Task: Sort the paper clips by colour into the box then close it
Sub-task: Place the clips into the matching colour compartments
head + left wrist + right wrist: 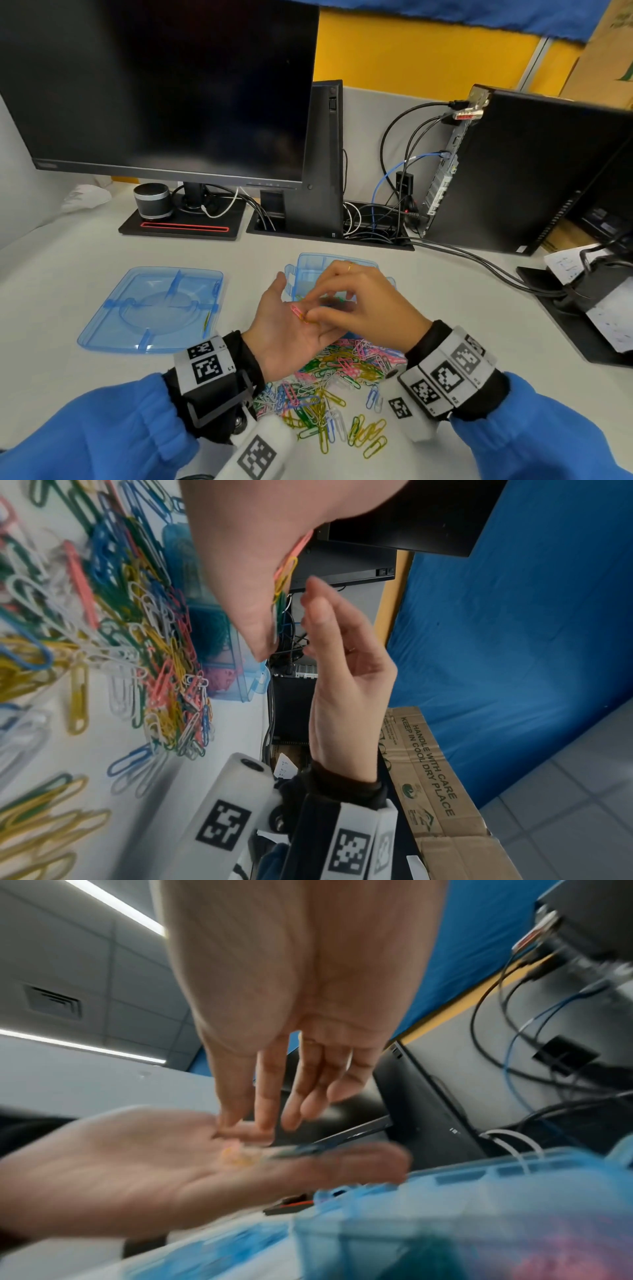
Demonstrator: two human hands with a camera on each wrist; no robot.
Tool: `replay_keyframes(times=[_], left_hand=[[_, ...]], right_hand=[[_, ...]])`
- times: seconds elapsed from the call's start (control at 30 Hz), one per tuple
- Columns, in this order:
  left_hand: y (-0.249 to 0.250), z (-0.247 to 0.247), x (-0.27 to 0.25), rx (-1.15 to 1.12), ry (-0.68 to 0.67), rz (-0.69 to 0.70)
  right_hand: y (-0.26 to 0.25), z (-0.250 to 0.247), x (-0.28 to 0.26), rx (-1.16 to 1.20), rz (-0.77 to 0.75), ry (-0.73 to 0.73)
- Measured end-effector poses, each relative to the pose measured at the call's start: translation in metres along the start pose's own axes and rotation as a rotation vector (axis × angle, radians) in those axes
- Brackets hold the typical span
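Note:
My left hand point(291, 332) is held palm up and flat above the desk, with a pink and a yellow paper clip point(298, 312) lying on it. In the left wrist view the clips on the palm point(286, 572) also include green and blue ones. My right hand point(356, 301) hovers over that palm, its thumb and forefinger tips down at the clips, with no clip clearly pinched. The open blue box point(310, 265) stands just behind both hands, partly hidden. Its lid point(154, 308) lies flat to the left. A mixed pile of coloured clips point(342, 373) covers the desk under my wrists.
A monitor point(164, 89) on its stand and a small round speaker point(151, 200) are at the back left. Two black computer cases point(513, 171) with cables point(394, 171) stand behind the box. Papers and a black stand point(599, 308) sit at the right edge.

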State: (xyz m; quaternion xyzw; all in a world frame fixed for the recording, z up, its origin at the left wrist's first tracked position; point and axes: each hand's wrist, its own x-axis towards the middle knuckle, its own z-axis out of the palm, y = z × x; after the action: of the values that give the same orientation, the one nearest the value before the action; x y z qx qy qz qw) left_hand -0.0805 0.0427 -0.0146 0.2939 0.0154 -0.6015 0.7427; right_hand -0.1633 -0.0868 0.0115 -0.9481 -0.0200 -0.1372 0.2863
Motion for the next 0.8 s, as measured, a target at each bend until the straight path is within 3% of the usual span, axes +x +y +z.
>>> replay_keyframes(times=[0.27,0.5,0.67,0.8], left_hand=[[-0.012,-0.001,0.002,-0.013,0.032,-0.023],[-0.01,0.002,0.0,-0.003,0.022,-0.008],[-0.005,-0.002,0.002,0.023,0.06,-0.025],[-0.004,-0.003,0.003,0.021,0.062,-0.021]], right_hand=[[-0.012,0.019,-0.002,0.052,0.022,-0.019],[-0.004,0.002,0.003,0.34,0.142,0.109],[0.036,-0.029,0.002,-0.002,0.25,0.267],[0.052,-0.033,-0.006,-0.284,0.329,0.068]])
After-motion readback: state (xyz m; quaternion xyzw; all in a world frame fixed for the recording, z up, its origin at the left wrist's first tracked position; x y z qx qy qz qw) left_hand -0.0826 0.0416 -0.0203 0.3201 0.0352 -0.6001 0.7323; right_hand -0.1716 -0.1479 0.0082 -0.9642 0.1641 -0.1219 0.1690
